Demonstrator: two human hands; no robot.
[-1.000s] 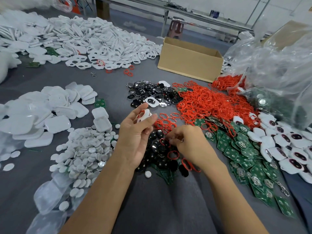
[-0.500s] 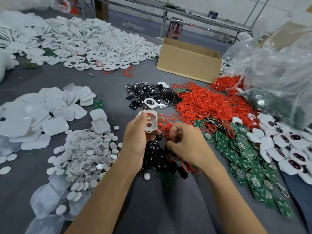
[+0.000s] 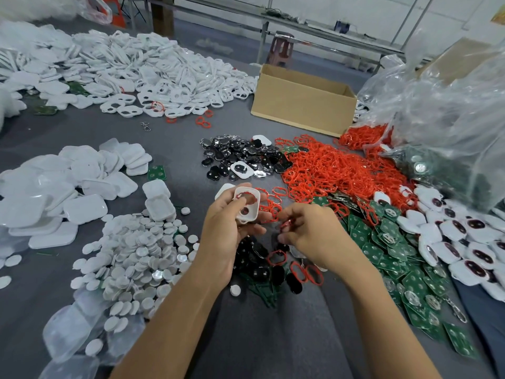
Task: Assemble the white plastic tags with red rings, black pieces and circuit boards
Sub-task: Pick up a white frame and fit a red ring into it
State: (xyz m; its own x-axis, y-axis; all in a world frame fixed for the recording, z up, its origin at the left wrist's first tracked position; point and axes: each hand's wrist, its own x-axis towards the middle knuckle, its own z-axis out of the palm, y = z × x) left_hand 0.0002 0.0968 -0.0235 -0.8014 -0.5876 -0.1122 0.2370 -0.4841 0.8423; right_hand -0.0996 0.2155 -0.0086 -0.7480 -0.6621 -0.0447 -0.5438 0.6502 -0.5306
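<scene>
White plastic, glossy and rounded at the corners: that is the tag [image 3: 247, 205] your left hand [image 3: 228, 231] clamps by its edges, hollow side up, with two holes in it and a red ring seated round the upper one. Your right hand [image 3: 311, 231] sits just beside it, apart from the left, thumb and fingertips pinched on something small and red; whether it is a ring you cannot tell from here.

Under and between your wrists lies a small heap of shiny black pieces [image 3: 259, 269], oval and smooth, with four or so loose red rings [image 3: 303, 272] on top. Beyond your hands is a second, larger scatter of black pieces [image 3: 240, 154], two finished white tags among them. Right of that spreads a thick tangle of thin red rings [image 3: 330, 170], too many to count.

To the right of your right hand, green circuit boards [image 3: 382, 250] lie overlapped like tiles, each with a silvery round contact. Past them, assembled tags [image 3: 464, 242] sit face up, dark windows showing.

Left of your left hand, a mound of flat white discs [image 3: 131, 253] and a pile of smooth white covers [image 3: 54, 198]. Far ahead, a broad drift of open tag shells [image 3: 153, 75], one brown cardboard box [image 3: 303, 99], and crinkled clear bags [image 3: 448, 113] at the far right, all on grey cloth [image 3: 273, 337].
</scene>
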